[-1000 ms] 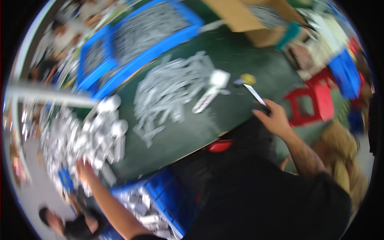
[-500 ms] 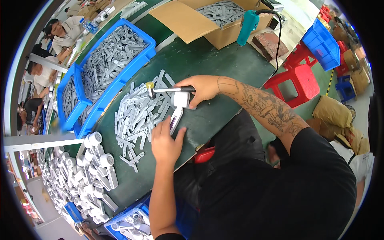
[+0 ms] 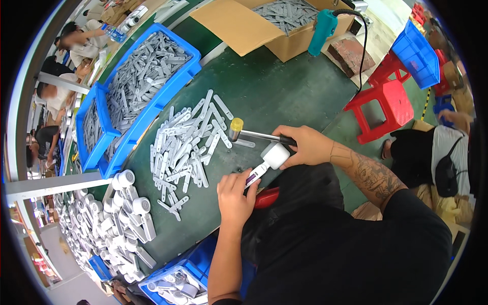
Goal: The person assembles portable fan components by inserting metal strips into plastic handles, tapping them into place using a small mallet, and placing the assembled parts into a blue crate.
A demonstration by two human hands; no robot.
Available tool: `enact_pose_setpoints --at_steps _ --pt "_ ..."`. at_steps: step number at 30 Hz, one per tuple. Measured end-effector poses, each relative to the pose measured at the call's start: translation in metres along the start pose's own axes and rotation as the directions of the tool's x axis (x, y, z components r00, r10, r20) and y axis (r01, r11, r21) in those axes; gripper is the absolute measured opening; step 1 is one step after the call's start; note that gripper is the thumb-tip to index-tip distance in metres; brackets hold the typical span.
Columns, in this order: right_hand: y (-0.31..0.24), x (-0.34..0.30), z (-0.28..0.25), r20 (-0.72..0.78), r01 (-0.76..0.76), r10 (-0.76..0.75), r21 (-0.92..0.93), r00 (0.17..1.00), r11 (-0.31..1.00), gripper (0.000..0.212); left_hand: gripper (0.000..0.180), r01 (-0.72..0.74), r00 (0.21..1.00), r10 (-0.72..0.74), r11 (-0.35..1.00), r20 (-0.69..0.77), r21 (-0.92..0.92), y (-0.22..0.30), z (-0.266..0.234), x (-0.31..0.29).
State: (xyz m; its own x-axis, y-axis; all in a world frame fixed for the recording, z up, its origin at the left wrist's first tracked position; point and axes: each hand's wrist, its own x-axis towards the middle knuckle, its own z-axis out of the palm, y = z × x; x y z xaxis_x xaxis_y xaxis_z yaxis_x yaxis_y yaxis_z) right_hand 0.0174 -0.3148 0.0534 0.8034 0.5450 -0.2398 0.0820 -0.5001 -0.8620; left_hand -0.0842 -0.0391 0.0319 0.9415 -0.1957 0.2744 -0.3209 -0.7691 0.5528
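Observation:
My left hand [image 3: 236, 199] is closed round the handle of a white long-handled device [image 3: 275, 155] with a thick rounded head and a small dark window on its handle. A hammer [image 3: 265, 135] with a yellow striking face is in the grip of my right hand [image 3: 308, 146], its head pointing left above the table. The thumb side of that hand touches the device's head. To the left lies a loose heap of grey strip-shaped plastic pieces [image 3: 186, 145] on the green table [image 3: 254, 76].
Blue bins [image 3: 195, 65] full of grey strips stand at the far left. Many white devices [image 3: 129, 223] are piled near left, with more in a blue crate [image 3: 195, 272]. A cardboard box [image 3: 292, 44], a teal tool [image 3: 323, 31] and a brick [image 3: 351, 55] sit far right. Red stools [image 3: 389, 107] stand beyond.
Both hands have moved right and nearer to me with the device and the hammer, away from the heap of strips. A person in dark and white clothes has appeared at the right.

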Motion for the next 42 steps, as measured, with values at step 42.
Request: enact_pose_setpoints --at_steps 42 --pt "0.022 0.025 0.043 -0.239 0.043 -0.017 0.103 0.971 0.994 0.083 0.023 -0.387 0.916 0.401 0.872 0.015 0.3 -0.136 -0.008 0.176"
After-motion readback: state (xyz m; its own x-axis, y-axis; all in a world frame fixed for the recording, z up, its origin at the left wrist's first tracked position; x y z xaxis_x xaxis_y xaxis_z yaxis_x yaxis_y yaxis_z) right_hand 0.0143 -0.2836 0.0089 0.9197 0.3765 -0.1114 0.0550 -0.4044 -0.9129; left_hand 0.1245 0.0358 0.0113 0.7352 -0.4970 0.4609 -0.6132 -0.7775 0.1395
